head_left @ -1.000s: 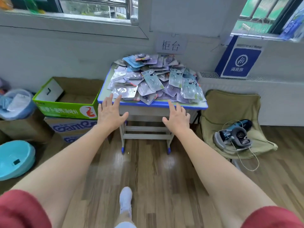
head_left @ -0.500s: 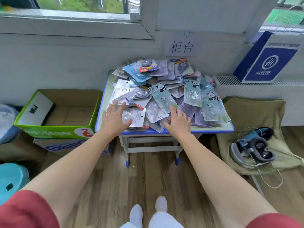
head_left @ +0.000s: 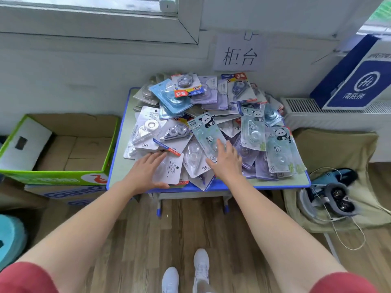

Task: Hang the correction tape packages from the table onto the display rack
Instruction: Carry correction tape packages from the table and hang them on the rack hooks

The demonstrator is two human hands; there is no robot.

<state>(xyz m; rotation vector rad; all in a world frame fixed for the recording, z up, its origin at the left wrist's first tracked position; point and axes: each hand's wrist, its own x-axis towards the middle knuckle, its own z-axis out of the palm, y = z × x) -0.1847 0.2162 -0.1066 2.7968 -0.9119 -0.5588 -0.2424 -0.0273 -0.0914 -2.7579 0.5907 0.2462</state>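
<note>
A heap of correction tape packages [head_left: 211, 115] covers a small blue-edged table [head_left: 118, 166] under a window. My left hand [head_left: 148, 172] lies with straight fingers on a white package [head_left: 171, 170] at the table's front edge, thumb along its near side. My right hand [head_left: 226, 161] rests flat with spread fingers on a pale blue panda package [head_left: 205, 130] in the middle front of the heap. No display rack is in view.
An open green cardboard box [head_left: 53, 176] sits left of the table on other cartons. A folding chair [head_left: 338, 149] with a headset [head_left: 330, 195] and cables stands to the right. A blue and white box [head_left: 355, 81] rests on the radiator. Wooden floor lies below.
I have stepped closer to the table. Both hands moved forward from its front edge onto the packages, the left onto the white one, the right onto the panda one.
</note>
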